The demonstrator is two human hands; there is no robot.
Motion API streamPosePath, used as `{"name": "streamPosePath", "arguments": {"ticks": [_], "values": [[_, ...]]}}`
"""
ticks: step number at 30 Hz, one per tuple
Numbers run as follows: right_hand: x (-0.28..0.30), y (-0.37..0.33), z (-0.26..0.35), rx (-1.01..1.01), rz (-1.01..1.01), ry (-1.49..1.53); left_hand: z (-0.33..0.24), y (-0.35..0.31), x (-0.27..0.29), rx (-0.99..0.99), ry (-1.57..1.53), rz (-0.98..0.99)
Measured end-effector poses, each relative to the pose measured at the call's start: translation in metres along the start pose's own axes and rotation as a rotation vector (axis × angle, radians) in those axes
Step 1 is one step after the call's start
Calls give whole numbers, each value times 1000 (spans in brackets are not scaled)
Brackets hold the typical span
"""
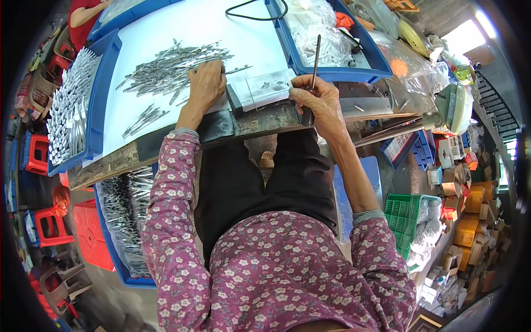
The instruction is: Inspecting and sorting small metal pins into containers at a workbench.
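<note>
My left hand [206,88] rests at the right edge of a pile of slim metal pieces [160,72] on a white sheet. Its fingers are bent together, and their tips are hidden from this angle. Raised over the bench's front edge, my right hand [321,102] grips a slim dark rod-shaped tool [317,58]. The shaft points up and away, and a thicker dark part shows below the fingers. Between the hands, a dark metal block [234,98] sits beside a flat plate [260,88]. A smaller cluster of metal pieces [145,119] lies nearer, to the left.
At left, a blue tray [95,124] holds many white-ended pieces. Another blue tray [354,72] with plastic bags stands at the right. A black cord loop [257,17] lies at the back. Below are a blue bin [138,281], red stools [48,224] and a green crate [402,216].
</note>
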State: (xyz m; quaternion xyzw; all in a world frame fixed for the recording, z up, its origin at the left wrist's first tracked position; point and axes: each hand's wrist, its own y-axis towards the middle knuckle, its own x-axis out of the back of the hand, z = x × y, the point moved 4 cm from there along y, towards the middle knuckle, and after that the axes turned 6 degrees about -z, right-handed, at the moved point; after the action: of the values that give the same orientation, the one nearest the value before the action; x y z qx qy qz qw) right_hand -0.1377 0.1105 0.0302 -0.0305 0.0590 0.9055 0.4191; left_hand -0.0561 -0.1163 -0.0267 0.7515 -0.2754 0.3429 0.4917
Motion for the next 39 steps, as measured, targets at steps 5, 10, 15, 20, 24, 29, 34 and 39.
{"name": "streamPosePath", "arguments": {"ticks": [5,10,15,20,24,29,34,39], "values": [[-3,-2,3,33,9,23,1,4,4,104,-147,-18],[1,2,-3,-16,38,44,-4,5,22,97,-401,-247],[-1,2,-2,-28,41,133,-12,-5,55,279,-689,-314],[-4,-2,4,-6,42,142,-46,-20,84,228,-807,-113],[-7,-5,8,-3,97,181,-62,-34,93,191,-746,-8],[-7,-5,11,0,140,206,-72,-39,93,133,-705,15],[-7,-6,10,22,55,139,-76,-38,89,63,-662,-35],[1,-4,10,62,41,101,-85,-40,90,100,-734,24]]}}
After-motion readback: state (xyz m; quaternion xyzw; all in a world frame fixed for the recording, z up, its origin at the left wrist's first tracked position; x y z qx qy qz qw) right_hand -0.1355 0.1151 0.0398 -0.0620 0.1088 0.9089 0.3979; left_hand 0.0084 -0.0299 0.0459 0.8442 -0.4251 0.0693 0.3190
